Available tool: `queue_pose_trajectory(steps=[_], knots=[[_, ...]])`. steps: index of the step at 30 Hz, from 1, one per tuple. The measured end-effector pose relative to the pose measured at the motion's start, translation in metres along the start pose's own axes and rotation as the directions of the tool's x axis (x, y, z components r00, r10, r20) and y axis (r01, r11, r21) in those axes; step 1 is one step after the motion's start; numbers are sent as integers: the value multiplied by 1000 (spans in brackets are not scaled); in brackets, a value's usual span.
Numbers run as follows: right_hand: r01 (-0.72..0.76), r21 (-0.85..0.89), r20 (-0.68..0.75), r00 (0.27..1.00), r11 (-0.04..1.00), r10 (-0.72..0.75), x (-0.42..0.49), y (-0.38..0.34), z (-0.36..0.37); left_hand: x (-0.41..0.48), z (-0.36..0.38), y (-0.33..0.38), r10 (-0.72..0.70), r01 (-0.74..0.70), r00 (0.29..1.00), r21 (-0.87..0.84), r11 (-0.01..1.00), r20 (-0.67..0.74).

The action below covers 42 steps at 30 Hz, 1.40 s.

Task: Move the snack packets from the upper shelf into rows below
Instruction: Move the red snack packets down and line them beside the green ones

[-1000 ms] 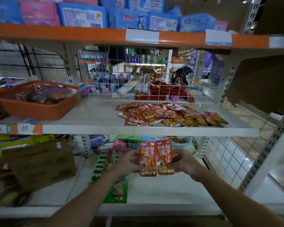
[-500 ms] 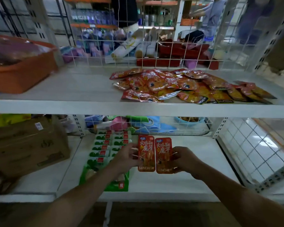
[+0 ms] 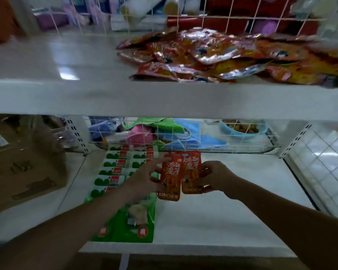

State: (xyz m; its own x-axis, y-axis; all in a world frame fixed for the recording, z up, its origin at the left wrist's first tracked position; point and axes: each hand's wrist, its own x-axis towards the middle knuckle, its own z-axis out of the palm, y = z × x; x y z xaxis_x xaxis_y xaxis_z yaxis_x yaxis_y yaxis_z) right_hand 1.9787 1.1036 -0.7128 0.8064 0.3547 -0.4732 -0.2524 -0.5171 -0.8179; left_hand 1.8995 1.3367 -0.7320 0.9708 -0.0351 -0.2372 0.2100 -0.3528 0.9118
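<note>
Two red-orange snack packets are held side by side over the white lower shelf. My left hand pinches the left packet at its left edge, forefinger stretched toward the top. My right hand grips the right packet from its right side. A loose pile of the same shiny red and orange packets lies on the upper shelf, right of the middle.
Green and white packets lie in two rows on the lower shelf under my left arm. A cardboard box stands at the left. A white wire grid closes the shelf's back, with coloured goods behind it.
The view has dropped and moved closer to the lower shelf. Both hands have carried the two packets down and inward, further under the upper shelf.
</note>
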Motion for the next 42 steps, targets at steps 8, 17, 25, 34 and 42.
queue_pose_trajectory(steps=[8, 17, 25, 34, 42], knots=[[-52, -61, -30, 998, 997, 50, 65, 19, 14, 54, 0, -38, 61, -63, 998, 237, 969, 14], [-190, -56, -142, 973, 980, 180, 60, 73, 3, 83, 36, -48, -12, 47, 997, 494, 868, -74], [-189, -40, -161, 970, 981, 180, 60, 77, -11, 100, 45, -50, -40, 122, 992, 798, 591, -122], [-195, -52, -174, 967, 979, 184, 67, 75, -5, 115, 55, -59, -36, 74, 997, 905, 418, -65], [-195, -56, -165, 969, 979, 183, 75, 72, 7, 114, 53, -59, -28, 65, 998, 925, 374, -58]])
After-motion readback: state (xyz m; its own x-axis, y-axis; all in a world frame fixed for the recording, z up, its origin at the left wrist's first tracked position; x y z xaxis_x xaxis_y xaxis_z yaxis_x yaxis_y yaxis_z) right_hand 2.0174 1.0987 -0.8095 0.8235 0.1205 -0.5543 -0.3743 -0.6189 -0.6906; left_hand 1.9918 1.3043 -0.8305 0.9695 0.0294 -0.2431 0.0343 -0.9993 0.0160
